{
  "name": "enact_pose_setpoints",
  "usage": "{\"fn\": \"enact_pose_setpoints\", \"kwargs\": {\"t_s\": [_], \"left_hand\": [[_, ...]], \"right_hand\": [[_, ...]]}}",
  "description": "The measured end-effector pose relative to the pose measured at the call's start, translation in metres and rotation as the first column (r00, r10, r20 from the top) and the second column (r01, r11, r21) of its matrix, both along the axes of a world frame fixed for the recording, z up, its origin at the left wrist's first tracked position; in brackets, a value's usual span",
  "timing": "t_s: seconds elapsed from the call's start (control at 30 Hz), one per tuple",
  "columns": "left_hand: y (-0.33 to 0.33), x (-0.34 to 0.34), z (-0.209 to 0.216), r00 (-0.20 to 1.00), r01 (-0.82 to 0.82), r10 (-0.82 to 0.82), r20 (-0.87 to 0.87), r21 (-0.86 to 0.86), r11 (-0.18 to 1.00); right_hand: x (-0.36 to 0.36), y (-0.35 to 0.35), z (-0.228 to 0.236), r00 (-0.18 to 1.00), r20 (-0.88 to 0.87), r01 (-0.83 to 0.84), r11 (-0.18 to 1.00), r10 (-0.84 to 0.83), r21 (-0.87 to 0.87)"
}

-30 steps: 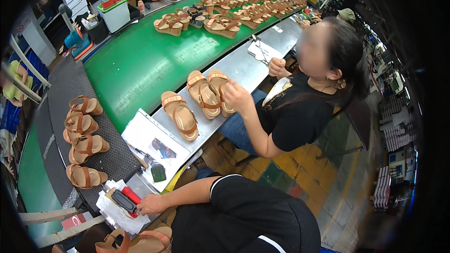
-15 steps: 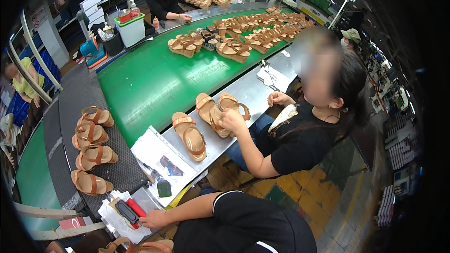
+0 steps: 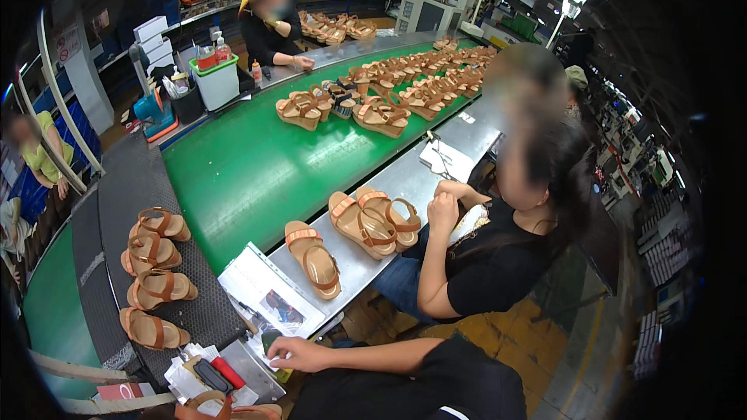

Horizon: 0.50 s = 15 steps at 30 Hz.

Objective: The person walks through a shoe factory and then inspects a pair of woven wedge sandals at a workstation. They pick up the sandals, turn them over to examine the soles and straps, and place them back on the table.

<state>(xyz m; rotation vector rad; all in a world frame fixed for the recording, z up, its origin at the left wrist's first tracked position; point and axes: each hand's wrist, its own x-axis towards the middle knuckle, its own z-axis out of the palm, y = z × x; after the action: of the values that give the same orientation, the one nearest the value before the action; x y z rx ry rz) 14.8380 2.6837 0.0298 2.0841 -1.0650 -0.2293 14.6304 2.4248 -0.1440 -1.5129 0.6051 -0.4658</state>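
Note:
My right hand (image 3: pixel 302 355) reaches in from the lower right, fingers loosely bent and apart. Its fingertips are beside a small dark green square pad (image 3: pixel 269 341) on the metal table edge; I see nothing held. Just left of it lie a red-handled tool (image 3: pixel 228 372) and a dark grey oblong block (image 3: pixel 208 375) on white papers (image 3: pixel 180 373). Tan sandals with brown straps (image 3: pixel 204 403) stand at the lower edge, partly cut off. A printed sheet with a shoe picture (image 3: pixel 268 284) lies beyond my hand. My left hand is out of view.
Several sandals (image 3: pixel 162 288) line the dark textured mat at left. A single sandal (image 3: pixel 313 260) and a pair (image 3: pixel 375 222) stand on the metal ledge before a seated co-worker (image 3: pixel 498 264). More sandals (image 3: pixel 381 115) crowd the green belt (image 3: pixel 241 171). Another person (image 3: pixel 272 27) sits across.
My right hand has left the red-handled tool and moved right to the green pad. The co-worker's hand has come off the pair of sandals, and both their hands are now together. The view has shifted slightly.

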Motion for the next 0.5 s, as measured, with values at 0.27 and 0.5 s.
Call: {"fn": "enact_pose_setpoints", "kwargs": {"t_s": [0.27,0.5], "left_hand": [[-0.082,-0.021,-0.005,0.935,0.348,-0.326,0.140,-0.189,0.918],[-0.117,-0.052,-0.010,0.866,0.470,-0.491,-0.099,-0.175,0.865]], "right_hand": [[-0.037,-0.010,0.016,0.837,0.088,0.479,0.800,-0.540,0.360],[-0.059,0.008,0.050,0.743,0.127,0.567,0.719,-0.657,0.402]]}}
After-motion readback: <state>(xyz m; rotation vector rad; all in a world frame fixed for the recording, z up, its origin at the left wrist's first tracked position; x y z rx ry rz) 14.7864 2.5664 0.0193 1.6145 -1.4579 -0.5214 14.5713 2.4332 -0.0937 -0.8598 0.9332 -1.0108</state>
